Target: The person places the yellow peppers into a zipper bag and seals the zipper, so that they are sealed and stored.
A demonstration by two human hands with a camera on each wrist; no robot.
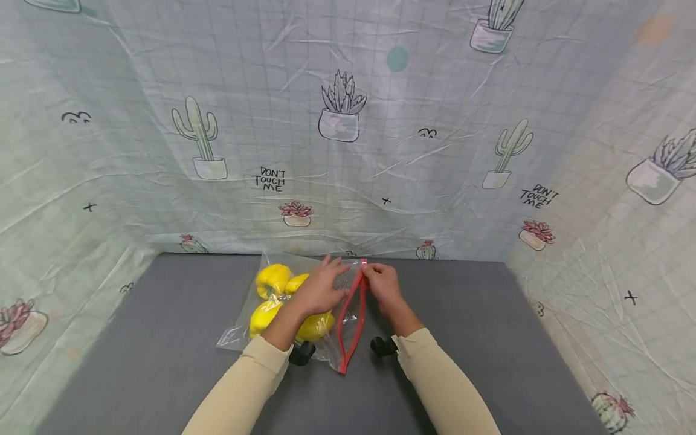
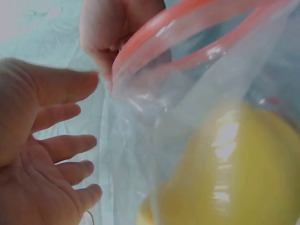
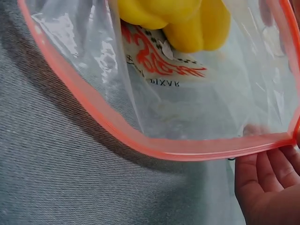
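A clear zip bag lies flat with several yellow bell peppers inside, its mouth facing right. The red zip strip gapes in the middle, its two edges bowed apart. At the far end of that strip my right hand pinches the corner between thumb and fingers. My left hand hovers over the bag, partly hiding the peppers. In the left wrist view, the left hand has its fingers spread beside the bag, with nothing gripped. Red lettering shows through the plastic in the right wrist view.
The grey tabletop extends around the bag on both sides. A cactus-print cloth hangs behind the table and along both sides. Black wrist cameras sit under both forearms, close to the table surface.
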